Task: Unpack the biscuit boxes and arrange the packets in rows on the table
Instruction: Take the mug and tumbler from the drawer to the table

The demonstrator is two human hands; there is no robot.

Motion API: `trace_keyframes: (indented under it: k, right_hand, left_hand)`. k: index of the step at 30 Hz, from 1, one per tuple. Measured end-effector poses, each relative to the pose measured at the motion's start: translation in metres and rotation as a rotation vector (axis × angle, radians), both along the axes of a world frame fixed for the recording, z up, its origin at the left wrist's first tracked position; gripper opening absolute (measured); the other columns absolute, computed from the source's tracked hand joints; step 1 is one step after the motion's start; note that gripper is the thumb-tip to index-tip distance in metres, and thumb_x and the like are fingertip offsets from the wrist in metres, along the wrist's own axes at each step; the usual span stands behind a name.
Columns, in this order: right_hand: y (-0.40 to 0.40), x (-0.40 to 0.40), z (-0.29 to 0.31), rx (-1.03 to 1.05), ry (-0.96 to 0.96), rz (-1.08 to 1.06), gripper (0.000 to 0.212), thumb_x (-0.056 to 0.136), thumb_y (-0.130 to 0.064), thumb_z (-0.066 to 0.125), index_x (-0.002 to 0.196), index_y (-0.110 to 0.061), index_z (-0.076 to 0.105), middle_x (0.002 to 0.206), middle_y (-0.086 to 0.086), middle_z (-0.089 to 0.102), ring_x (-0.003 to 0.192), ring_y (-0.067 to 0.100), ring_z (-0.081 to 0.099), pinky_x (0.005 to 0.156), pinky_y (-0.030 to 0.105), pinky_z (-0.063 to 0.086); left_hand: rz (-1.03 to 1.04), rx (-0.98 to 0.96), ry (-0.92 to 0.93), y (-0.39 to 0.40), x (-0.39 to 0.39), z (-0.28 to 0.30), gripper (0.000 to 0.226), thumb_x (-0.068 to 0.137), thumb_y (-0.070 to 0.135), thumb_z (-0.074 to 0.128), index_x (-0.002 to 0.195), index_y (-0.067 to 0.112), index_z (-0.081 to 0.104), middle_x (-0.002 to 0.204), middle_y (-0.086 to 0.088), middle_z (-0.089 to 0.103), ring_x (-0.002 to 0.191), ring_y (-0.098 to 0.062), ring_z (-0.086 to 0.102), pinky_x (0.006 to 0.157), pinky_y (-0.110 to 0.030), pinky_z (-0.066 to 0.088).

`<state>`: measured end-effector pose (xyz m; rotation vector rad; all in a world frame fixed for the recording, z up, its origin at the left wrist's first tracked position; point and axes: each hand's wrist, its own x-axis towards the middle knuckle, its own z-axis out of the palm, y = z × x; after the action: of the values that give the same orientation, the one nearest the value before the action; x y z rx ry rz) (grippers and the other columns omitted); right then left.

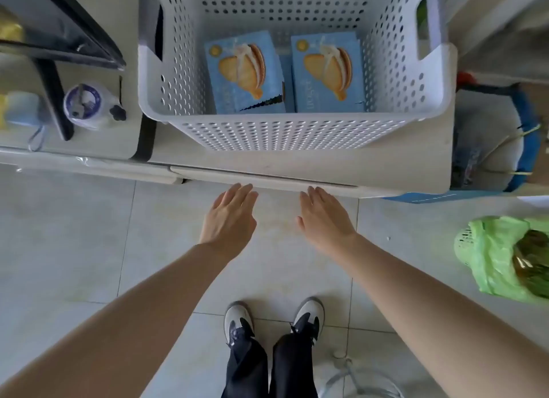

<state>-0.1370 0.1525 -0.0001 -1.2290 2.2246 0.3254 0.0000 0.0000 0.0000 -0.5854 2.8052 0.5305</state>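
Two light-blue biscuit boxes stand side by side inside a white perforated basket (297,136) on the table (386,172). The left box (243,73) has a torn lower edge; the right box (328,70) sits beside it. My left hand (230,216) and my right hand (325,219) are stretched forward, palms down, fingers straight, just short of the table's front edge. Both hands hold nothing and are below the basket in the view, apart from it. No loose packets are visible.
A clear bottle with a blue label (86,106) and a black stand (56,79) sit left of the basket. A green plastic bag (502,258) lies on the tiled floor at right. A blue-rimmed container (525,136) stands right of the table. My shoes are below.
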Motion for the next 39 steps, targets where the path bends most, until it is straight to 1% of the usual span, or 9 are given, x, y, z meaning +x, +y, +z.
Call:
trace_keyframes:
  k: [3, 8, 14, 18, 24, 27, 31, 36, 39]
  right_hand:
    - [0.003, -0.007, -0.015, 0.016, 0.020, -0.028, 0.060, 0.103, -0.028, 0.034, 0.151, -0.001, 0.013, 0.158, 0.022, 0.016, 0.147, 0.033, 0.017, 0.119, 0.040, 0.019]
    - [0.005, -0.018, -0.026, 0.025, 0.056, -0.038, 0.062, 0.100, -0.023, 0.040, 0.152, -0.001, 0.011, 0.155, 0.018, 0.024, 0.143, 0.032, 0.024, 0.117, 0.040, 0.023]
    - [0.006, -0.017, -0.038, -0.001, 0.060, -0.055, 0.067, 0.095, -0.019, 0.045, 0.151, -0.002, 0.012, 0.149, 0.018, 0.026, 0.136, 0.034, 0.031, 0.113, 0.040, 0.028]
    - [0.006, -0.009, -0.041, -0.021, 0.097, -0.077, 0.071, 0.090, -0.009, 0.043, 0.151, 0.002, 0.008, 0.149, 0.022, 0.022, 0.133, 0.037, 0.031, 0.113, 0.042, 0.028]
    - [0.001, -0.004, -0.049, 0.034, 0.159, -0.034, 0.076, 0.087, -0.006, 0.050, 0.148, 0.006, 0.006, 0.141, 0.030, 0.028, 0.124, 0.041, 0.037, 0.113, 0.046, 0.026]
    - [0.004, -0.004, -0.052, 0.005, 0.150, -0.070, 0.081, 0.083, -0.010, 0.055, 0.151, -0.004, 0.011, 0.136, 0.023, 0.032, 0.117, 0.038, 0.040, 0.108, 0.045, 0.032]
    - [0.014, 0.004, -0.055, -0.055, 0.118, -0.100, 0.074, 0.085, -0.009, 0.051, 0.151, -0.008, 0.018, 0.128, 0.018, 0.038, 0.109, 0.034, 0.042, 0.101, 0.043, 0.037]
    - [0.033, 0.028, -0.057, -0.082, 0.058, -0.116, 0.066, 0.086, 0.001, 0.049, 0.148, -0.006, 0.029, 0.132, 0.022, 0.040, 0.113, 0.038, 0.043, 0.102, 0.044, 0.035]
    - [0.043, 0.038, -0.062, -0.102, 0.026, -0.124, 0.057, 0.090, -0.005, 0.054, 0.144, -0.008, 0.036, 0.142, 0.019, 0.036, 0.125, 0.036, 0.039, 0.107, 0.040, 0.032]
  left_hand:
    - [-0.055, -0.005, -0.079, -0.003, -0.007, -0.020, 0.058, 0.087, 0.011, 0.054, 0.143, 0.010, 0.041, 0.157, -0.006, 0.031, 0.147, -0.026, 0.022, 0.117, -0.037, 0.020]
    - [-0.067, -0.008, -0.170, -0.004, -0.020, -0.046, 0.070, 0.090, 0.015, 0.050, 0.153, 0.014, 0.019, 0.164, -0.003, 0.008, 0.150, -0.025, 0.003, 0.121, -0.037, 0.013]
    - [-0.064, -0.034, -0.219, 0.001, -0.028, -0.057, 0.078, 0.088, 0.013, 0.050, 0.155, 0.019, 0.009, 0.164, -0.002, 0.001, 0.150, -0.026, -0.004, 0.121, -0.043, 0.010]
    - [-0.056, -0.102, -0.203, 0.011, -0.028, -0.060, 0.085, 0.085, 0.012, 0.052, 0.155, 0.017, 0.004, 0.161, -0.008, 0.006, 0.149, -0.031, 0.002, 0.119, -0.046, 0.015]
    - [-0.044, -0.184, -0.147, 0.007, -0.034, -0.065, 0.070, 0.087, 0.012, 0.049, 0.151, 0.009, 0.022, 0.150, -0.011, 0.030, 0.139, -0.033, 0.025, 0.116, -0.047, 0.020]
    - [-0.042, -0.204, -0.148, 0.013, -0.030, -0.066, 0.072, 0.085, 0.011, 0.050, 0.151, 0.010, 0.022, 0.149, -0.011, 0.030, 0.135, -0.034, 0.028, 0.114, -0.047, 0.024]
    - [-0.029, -0.198, -0.185, 0.029, -0.016, -0.064, 0.073, 0.082, 0.009, 0.052, 0.149, 0.009, 0.023, 0.150, -0.013, 0.029, 0.135, -0.036, 0.028, 0.114, -0.048, 0.024]
    - [-0.025, -0.153, -0.141, 0.035, 0.006, -0.061, 0.060, 0.076, 0.002, 0.064, 0.134, 0.007, 0.048, 0.141, -0.019, 0.043, 0.134, -0.040, 0.035, 0.113, -0.052, 0.028]
    - [-0.084, -0.099, -0.072, 0.036, 0.021, -0.065, 0.046, 0.073, -0.009, 0.064, 0.119, 0.000, 0.058, 0.141, -0.024, 0.047, 0.139, -0.042, 0.034, 0.115, -0.056, 0.027]
